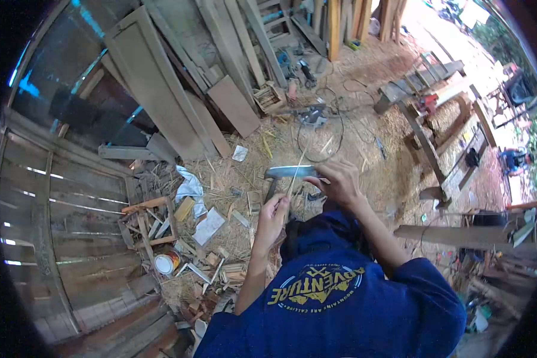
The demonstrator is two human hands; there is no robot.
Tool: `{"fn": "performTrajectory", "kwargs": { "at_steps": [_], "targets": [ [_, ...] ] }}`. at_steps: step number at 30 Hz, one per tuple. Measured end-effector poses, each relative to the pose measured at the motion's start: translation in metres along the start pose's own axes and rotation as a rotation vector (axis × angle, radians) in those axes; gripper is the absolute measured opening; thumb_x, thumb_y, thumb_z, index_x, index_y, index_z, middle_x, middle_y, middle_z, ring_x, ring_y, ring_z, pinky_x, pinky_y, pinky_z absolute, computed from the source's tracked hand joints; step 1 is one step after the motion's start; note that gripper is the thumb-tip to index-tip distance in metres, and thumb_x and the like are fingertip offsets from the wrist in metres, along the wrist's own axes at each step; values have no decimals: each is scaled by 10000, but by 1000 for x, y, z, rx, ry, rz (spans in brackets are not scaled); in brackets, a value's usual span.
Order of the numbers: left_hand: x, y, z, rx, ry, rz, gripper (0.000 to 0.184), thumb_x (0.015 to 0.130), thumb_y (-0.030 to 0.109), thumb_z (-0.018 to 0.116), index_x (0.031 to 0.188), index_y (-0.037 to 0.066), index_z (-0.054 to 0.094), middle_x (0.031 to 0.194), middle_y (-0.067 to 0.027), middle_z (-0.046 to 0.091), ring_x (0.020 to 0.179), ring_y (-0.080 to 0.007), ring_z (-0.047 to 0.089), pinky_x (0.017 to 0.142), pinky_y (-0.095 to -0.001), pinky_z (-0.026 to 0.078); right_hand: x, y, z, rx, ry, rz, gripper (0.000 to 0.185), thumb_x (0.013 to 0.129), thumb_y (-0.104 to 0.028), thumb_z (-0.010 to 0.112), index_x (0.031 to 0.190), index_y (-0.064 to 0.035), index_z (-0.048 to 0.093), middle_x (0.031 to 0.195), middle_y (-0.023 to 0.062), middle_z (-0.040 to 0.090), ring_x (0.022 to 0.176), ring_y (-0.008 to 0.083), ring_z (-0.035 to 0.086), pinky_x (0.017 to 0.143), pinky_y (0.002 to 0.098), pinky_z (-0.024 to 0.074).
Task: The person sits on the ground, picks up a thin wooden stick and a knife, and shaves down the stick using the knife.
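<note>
My right hand (342,182) is closed around the handle of a broad-bladed knife (285,171), its blade pointing left. In my left hand (271,219) a thin wooden strip (293,186) is gripped near its lower end, slanting up and to the right. The blade meets or crosses the strip; whether it cuts into the wood I cannot tell. Both hands are in front of my body, above the litter-strewn ground. My fingers hide the knife's handle and the strip's lower end.
Boards and a door panel (155,83) lean against the wall. Wood scraps, a paint can (166,262) and a small wooden frame (146,225) lie to the left. Power tools with cables (314,115) are ahead; a wooden workbench (426,128) stands to the right.
</note>
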State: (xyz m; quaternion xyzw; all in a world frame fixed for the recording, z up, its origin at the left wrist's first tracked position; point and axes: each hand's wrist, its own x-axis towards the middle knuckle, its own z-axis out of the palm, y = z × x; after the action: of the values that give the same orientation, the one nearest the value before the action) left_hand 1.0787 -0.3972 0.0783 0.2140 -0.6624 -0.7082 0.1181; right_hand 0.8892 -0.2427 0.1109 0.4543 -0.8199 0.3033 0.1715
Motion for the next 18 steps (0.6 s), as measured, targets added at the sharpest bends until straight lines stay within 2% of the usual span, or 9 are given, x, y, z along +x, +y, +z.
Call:
{"fn": "performTrajectory", "kwargs": {
  "at_steps": [1,4,7,8,9,11,13,14,18],
  "targets": [
    [-5,-2,2,19,-11,-2,268,1022,305,543,1009,49,624,709,87,456,593,-2,367,501,-202,282,-7,2,0,5,15,-45,273,813,-394,754,876,-129,728,653,92,647,590,284,641,529,388,466],
    [-10,-16,-1,-5,-50,-9,264,1014,307,557,1020,53,631,730,76,491,593,0,390,494,-200,305,3,55,-33,-242,145,553,311,832,-415,734,883,-108,720,654,108,648,582,300,637,523,399,466],
    [-6,-21,2,-11,-97,-94,241,1020,290,545,1020,63,626,676,76,461,494,1,354,428,-193,262,-6,52,-51,-162,119,522,354,847,-440,716,891,-89,714,657,123,648,571,309,635,515,413,467],
    [-4,-21,7,-36,-101,-115,239,1020,289,544,1023,63,623,665,76,450,477,0,342,419,-192,249,-15,51,-42,-251,112,358,380,848,-467,706,889,-89,712,638,129,642,561,310,636,515,416,471],
    [-1,-20,14,-61,-105,-134,237,1021,287,542,1026,64,620,654,77,438,461,-1,330,410,-192,236,-27,45,-33,-242,121,376,407,855,-492,691,893,-87,714,629,128,639,564,308,644,518,418,474],
    [9,-10,22,-180,-164,-234,232,1028,266,523,1091,57,601,666,74,390,497,-7,316,436,-195,230,-39,38,-26,-73,12,648,384,858,-482,691,905,-102,718,629,125,634,588,300,650,538,409,480],
    [19,-9,31,-354,-210,-315,234,1033,254,511,1122,53,592,682,74,374,519,-10,307,449,-196,231,-49,40,-26,-27,-87,705,362,859,-464,695,931,-110,720,647,127,637,607,293,650,551,409,482],
    [24,-8,39,-344,-210,-310,234,1035,245,504,1130,49,587,689,73,369,526,-12,305,455,-197,232,-53,44,-28,-4,-138,734,353,859,-455,698,944,-113,722,655,128,639,616,290,650,558,409,482],
    [36,0,83,-313,-215,-323,236,1039,231,481,1147,41,571,716,65,395,546,-14,317,469,-198,251,-66,59,-51,205,-154,573,323,867,-410,703,993,-112,719,707,128,664,637,288,655,588,402,492]
  ]
}}
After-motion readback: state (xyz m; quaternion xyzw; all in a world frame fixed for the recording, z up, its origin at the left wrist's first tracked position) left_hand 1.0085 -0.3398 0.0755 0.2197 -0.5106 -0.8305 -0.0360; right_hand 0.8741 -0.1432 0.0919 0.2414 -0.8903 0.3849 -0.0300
